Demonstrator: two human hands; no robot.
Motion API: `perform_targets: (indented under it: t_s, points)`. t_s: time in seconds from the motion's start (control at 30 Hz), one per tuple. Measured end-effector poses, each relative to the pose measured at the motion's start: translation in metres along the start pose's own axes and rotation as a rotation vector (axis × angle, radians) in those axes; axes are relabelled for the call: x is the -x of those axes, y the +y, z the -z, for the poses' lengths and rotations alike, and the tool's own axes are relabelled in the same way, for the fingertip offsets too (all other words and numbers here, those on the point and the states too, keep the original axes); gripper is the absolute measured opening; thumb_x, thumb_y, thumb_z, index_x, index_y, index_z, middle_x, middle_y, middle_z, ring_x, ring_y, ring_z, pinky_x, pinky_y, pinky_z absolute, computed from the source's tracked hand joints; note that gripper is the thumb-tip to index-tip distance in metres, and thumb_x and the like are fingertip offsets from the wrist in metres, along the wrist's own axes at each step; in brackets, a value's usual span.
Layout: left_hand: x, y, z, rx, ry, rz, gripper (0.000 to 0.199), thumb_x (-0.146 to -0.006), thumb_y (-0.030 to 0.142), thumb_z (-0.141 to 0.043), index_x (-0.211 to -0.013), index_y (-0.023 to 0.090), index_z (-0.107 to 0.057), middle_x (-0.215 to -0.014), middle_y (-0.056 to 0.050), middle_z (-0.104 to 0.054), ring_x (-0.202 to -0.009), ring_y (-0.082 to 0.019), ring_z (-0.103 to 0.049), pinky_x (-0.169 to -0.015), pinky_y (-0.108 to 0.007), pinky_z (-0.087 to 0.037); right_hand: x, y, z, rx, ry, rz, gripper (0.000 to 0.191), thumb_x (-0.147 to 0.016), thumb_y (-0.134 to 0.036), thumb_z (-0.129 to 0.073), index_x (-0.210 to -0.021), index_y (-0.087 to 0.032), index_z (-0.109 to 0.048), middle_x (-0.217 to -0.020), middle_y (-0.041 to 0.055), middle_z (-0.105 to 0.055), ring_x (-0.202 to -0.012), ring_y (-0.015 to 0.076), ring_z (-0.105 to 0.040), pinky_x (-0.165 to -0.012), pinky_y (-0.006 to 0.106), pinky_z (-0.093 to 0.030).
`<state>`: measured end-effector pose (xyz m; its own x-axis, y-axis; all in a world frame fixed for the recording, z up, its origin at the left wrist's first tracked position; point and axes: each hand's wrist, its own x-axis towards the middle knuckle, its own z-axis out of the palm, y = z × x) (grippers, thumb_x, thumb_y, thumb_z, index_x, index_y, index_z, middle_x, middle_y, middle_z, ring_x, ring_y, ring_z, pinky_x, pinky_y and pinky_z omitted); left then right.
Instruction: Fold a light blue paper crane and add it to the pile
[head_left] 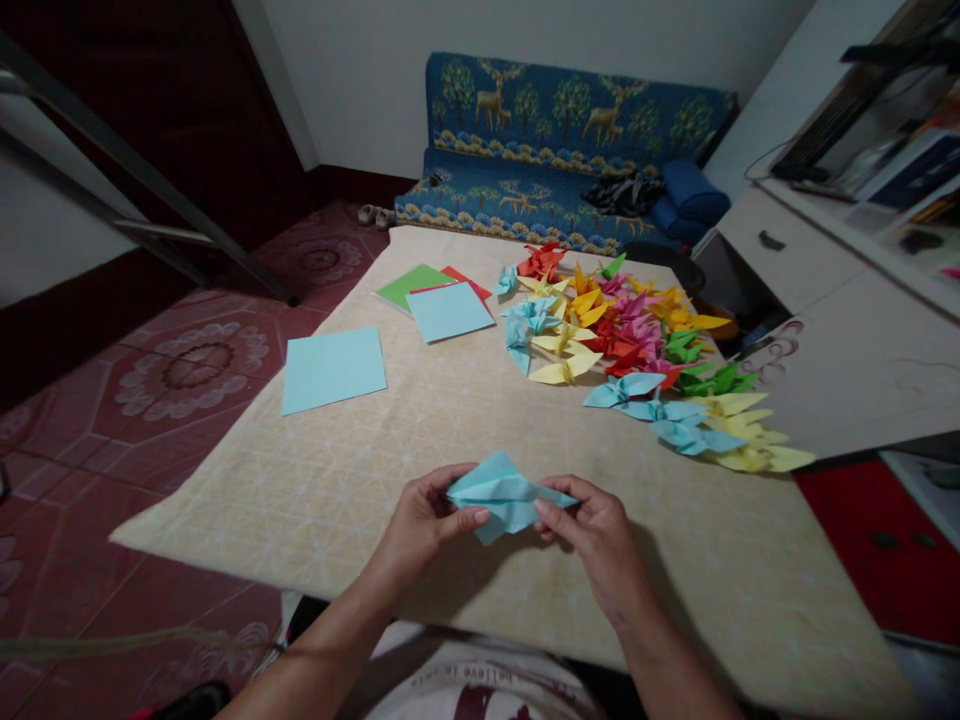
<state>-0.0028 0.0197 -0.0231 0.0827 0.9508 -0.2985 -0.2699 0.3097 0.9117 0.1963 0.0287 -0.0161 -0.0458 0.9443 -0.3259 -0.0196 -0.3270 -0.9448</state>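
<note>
Between my two hands is a partly folded light-blue origami paper (501,488), held just above the near part of the table. My left hand (439,510) pinches its left corner, thumb on top and fingers beneath. On the other side, my right hand (585,515) grips the narrow right point between thumb and fingers. Many folded paper cranes (626,335) in blue, yellow, red, pink, orange and green lie grouped on the right half of the table. A flat light-blue sheet (335,370) rests to the left.
Another light-blue sheet (451,311) overlaps green (417,284) and red sheets farther back. The table (300,490) has a cream patterned cloth. Beyond it stands a blue sofa (555,190); a white cabinet (847,330) is at the right, a metal ladder (127,150) at the left.
</note>
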Motion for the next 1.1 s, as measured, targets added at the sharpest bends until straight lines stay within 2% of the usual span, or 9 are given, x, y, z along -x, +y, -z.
perform_targets:
  t_s: [0.07,0.13,0.27,0.43,0.5,0.6,0.7,0.87,1.1]
  points:
    - [0.000,-0.003,-0.001,0.028,0.015,-0.026,0.062,-0.055,0.022,-0.086,-0.112,0.018,-0.061,-0.092,-0.005,-0.068,-0.075,-0.017,-0.065,-0.067,-0.026,-0.052,0.001,-0.001,-0.001,-0.004,0.030,0.002,0.032,-0.063,-0.038,-0.080,-0.082,-0.015,-0.070,-0.059,0.0019,-0.067,-0.051,0.0129,-0.060,-0.049,0.021,-0.049]
    - [0.001,-0.006,-0.002,0.078,0.062,-0.072,0.067,-0.056,0.020,-0.085,-0.115,0.022,-0.053,-0.101,-0.004,-0.064,-0.073,-0.015,-0.066,-0.065,-0.026,-0.054,0.004,0.000,-0.002,-0.015,0.077,0.020,0.031,-0.064,-0.038,-0.079,-0.083,-0.015,-0.070,-0.060,0.0017,-0.067,-0.052,0.0122,-0.060,-0.050,0.020,-0.049]
    - [0.005,-0.008,-0.004,0.112,0.142,-0.127,0.049,-0.060,0.019,-0.083,-0.097,0.022,-0.050,-0.105,-0.003,-0.059,-0.074,-0.014,-0.067,-0.065,-0.027,-0.056,0.009,0.005,-0.004,-0.018,0.141,0.055,0.031,-0.066,-0.038,-0.079,-0.086,-0.016,-0.070,-0.062,0.0016,-0.068,-0.053,0.0119,-0.061,-0.052,0.019,-0.051]
    - [0.010,-0.008,-0.003,-0.004,0.222,-0.175,0.032,-0.064,0.022,-0.081,-0.080,0.018,-0.054,-0.104,-0.003,-0.059,-0.082,-0.015,-0.065,-0.069,-0.026,-0.056,0.013,0.006,-0.004,0.004,0.172,0.098,0.030,-0.071,-0.038,-0.076,-0.090,-0.016,-0.069,-0.064,0.0023,-0.070,-0.056,0.0139,-0.064,-0.054,0.021,-0.053]
    - [0.012,-0.007,-0.003,-0.034,0.289,-0.222,0.030,-0.064,0.022,-0.081,-0.077,0.017,-0.055,-0.098,-0.002,-0.059,-0.079,-0.013,-0.063,-0.068,-0.024,-0.055,0.015,0.005,-0.004,0.023,0.187,0.121,0.029,-0.072,-0.038,-0.075,-0.090,-0.017,-0.069,-0.066,0.0025,-0.070,-0.058,0.0146,-0.065,-0.056,0.021,-0.054]
    - [0.013,-0.006,-0.006,-0.053,0.357,-0.238,0.027,-0.064,0.024,-0.081,-0.074,0.017,-0.057,-0.080,0.001,-0.059,-0.067,-0.010,-0.059,-0.060,-0.020,-0.052,0.018,0.003,-0.007,0.050,0.219,0.148,0.026,-0.073,-0.037,-0.074,-0.089,-0.017,-0.069,-0.065,0.0022,-0.070,-0.058,0.0150,-0.066,-0.056,0.021,-0.054]
    - [0.013,-0.004,-0.011,-0.031,0.295,-0.149,0.027,-0.064,0.030,-0.081,-0.074,0.015,-0.060,-0.070,0.000,-0.061,-0.063,-0.011,-0.058,-0.057,-0.020,-0.051,0.021,0.002,-0.012,0.052,0.232,0.160,0.025,-0.073,-0.037,-0.074,-0.087,-0.017,-0.069,-0.064,0.0018,-0.070,-0.058,0.0148,-0.066,-0.055,0.021,-0.054]
    - [0.011,-0.003,-0.018,0.112,0.219,-0.019,0.033,-0.063,0.033,-0.082,-0.082,0.015,-0.062,-0.072,-0.001,-0.064,-0.066,-0.013,-0.062,-0.058,-0.023,-0.052,0.025,0.002,-0.017,0.027,0.211,0.152,0.026,-0.070,-0.036,-0.076,-0.085,-0.017,-0.068,-0.067,0.0018,-0.069,-0.057,0.0152,-0.066,-0.055,0.021,-0.054]
    - [0.010,-0.001,-0.010,0.096,0.175,0.074,0.026,-0.068,0.035,-0.078,-0.070,0.013,-0.065,-0.062,-0.001,-0.061,-0.058,-0.009,-0.055,-0.050,-0.016,-0.042,0.026,0.006,-0.015,0.026,0.170,0.112,0.030,-0.070,-0.038,-0.076,-0.088,-0.016,-0.067,-0.067,0.0017,-0.069,-0.058,0.0154,-0.066,-0.055,0.022,-0.054]
